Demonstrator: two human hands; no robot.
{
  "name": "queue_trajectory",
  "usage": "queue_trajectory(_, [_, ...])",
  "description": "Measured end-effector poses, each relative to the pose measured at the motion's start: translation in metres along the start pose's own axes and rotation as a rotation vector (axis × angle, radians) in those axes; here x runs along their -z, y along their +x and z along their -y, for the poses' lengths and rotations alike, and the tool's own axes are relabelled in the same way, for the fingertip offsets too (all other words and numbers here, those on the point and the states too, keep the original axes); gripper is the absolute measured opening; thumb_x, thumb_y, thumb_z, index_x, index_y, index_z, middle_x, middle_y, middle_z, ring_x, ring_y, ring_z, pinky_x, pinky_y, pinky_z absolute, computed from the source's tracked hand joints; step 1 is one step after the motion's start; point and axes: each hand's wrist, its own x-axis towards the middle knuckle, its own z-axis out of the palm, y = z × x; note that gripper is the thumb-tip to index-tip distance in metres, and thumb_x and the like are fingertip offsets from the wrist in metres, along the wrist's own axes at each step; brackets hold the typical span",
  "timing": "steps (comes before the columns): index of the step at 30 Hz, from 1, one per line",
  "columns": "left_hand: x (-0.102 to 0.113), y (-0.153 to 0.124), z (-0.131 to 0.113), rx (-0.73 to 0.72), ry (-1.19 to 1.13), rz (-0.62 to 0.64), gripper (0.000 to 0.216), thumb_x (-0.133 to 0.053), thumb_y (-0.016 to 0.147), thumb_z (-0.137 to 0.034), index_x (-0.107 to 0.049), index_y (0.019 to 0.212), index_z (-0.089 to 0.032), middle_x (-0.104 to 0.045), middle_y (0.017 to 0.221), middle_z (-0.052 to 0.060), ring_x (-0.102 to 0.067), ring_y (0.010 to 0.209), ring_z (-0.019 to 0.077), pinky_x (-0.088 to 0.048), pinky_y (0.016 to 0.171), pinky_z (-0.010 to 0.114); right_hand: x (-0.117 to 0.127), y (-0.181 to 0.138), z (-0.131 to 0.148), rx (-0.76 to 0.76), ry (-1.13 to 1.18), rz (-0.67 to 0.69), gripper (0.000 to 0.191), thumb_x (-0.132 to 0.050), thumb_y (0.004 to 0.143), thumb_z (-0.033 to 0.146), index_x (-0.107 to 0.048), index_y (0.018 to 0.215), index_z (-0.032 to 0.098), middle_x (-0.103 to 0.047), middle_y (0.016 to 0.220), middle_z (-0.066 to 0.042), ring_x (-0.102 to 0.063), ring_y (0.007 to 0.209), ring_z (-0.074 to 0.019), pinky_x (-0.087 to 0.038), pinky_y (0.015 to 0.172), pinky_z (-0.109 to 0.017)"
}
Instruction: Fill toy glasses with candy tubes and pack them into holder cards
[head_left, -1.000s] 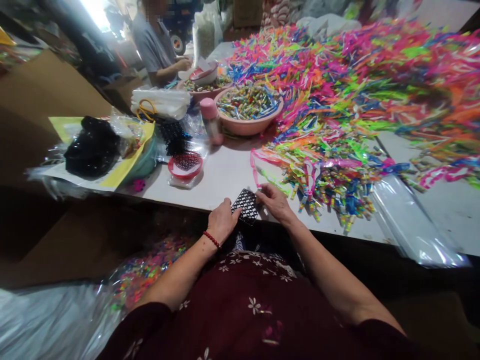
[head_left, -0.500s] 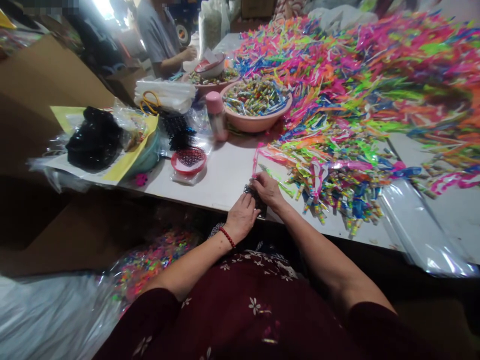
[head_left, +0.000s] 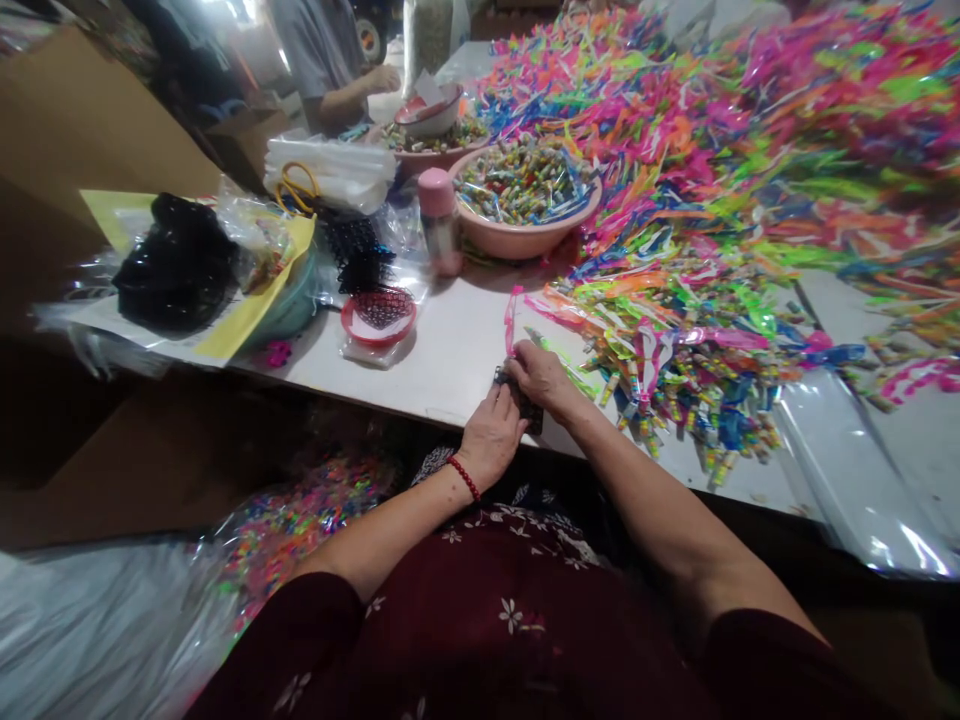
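Observation:
At the table's front edge, my left hand (head_left: pixel 493 432) presses its fingers on a small dark patterned piece (head_left: pixel 531 408), holding it against the tabletop. A red bead bracelet circles that wrist. My right hand (head_left: pixel 544 378) is closed in a pinch at the piece's far end. From its fingertips a thin pink ribbon strip (head_left: pixel 510 318) runs away over the white table. What exactly the fingertips grip is partly hidden. Just right of my right hand lies a heap of small striped tubes with bright ribbons (head_left: pixel 690 370).
Left of my hands sits a red dish (head_left: pixel 379 318) holding black mesh pieces. Behind stand a pink-capped bottle (head_left: pixel 440 225) and a pink basin (head_left: pixel 517 238) of small tubes. A black bag (head_left: pixel 176 265) lies far left. Clear plastic sheets (head_left: pixel 855 450) lie right. Another person (head_left: pixel 322 70) works behind.
The view has shifted slightly, so the table's things sit a little differently in it. My hands stay at the dark piece, with the pink ribbon still at my right fingertips.

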Motion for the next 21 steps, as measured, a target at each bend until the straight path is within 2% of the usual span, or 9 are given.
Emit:
queue_trajectory(9, [-0.004, 0.001, 0.001, -0.027, -0.072, 0.022, 0.039, -0.046, 0.098, -0.014, -0.058, 0.131, 0.002, -0.056, 0.141, 0.028, -0.046, 0.142, 0.0351, -0.041, 0.117, 0.053, -0.006, -0.002, 0.009, 0.051, -0.065, 0.063, 0.013, -0.048, 0.096, 0.021, -0.059, 0.103, 0.019, -0.070, 0.086, -0.010, -0.060, 0.076, -0.0227, -0.036, 0.067, -0.030])
queue_trajectory(16, [-0.004, 0.001, 0.001, -0.050, -0.030, -0.012, 0.040, -0.047, 0.099, -0.018, -0.056, 0.133, 0.002, -0.055, 0.141, 0.028, -0.047, 0.141, 0.0348, -0.042, 0.116, 0.052, -0.011, -0.004, 0.004, 0.028, 0.033, 0.010, 0.016, -0.052, 0.096, 0.026, -0.063, 0.106, 0.019, -0.072, 0.086, -0.009, -0.063, 0.078, -0.0227, -0.042, 0.071, -0.030])
queue_trajectory(18, [-0.006, 0.002, 0.002, -0.031, -0.002, -0.043, 0.041, -0.047, 0.101, -0.021, -0.055, 0.134, 0.001, -0.056, 0.141, 0.028, -0.048, 0.140, 0.0345, -0.043, 0.115, 0.051, -0.007, -0.002, -0.003, 0.038, 0.103, -0.010, 0.019, -0.055, 0.096, 0.029, -0.064, 0.110, 0.018, -0.073, 0.094, -0.009, -0.064, 0.081, -0.0218, -0.045, 0.076, -0.030])
queue_trajectory(21, [-0.009, 0.006, 0.005, -0.022, 0.024, -0.070, 0.041, -0.047, 0.103, -0.026, -0.057, 0.132, 0.001, -0.058, 0.138, 0.028, -0.052, 0.137, 0.0342, -0.044, 0.113, 0.050, 0.005, 0.006, -0.020, 0.000, 0.102, -0.152, 0.030, -0.060, 0.094, 0.029, -0.062, 0.121, 0.015, -0.069, 0.117, -0.015, -0.065, 0.093, -0.0224, -0.047, 0.088, -0.033])
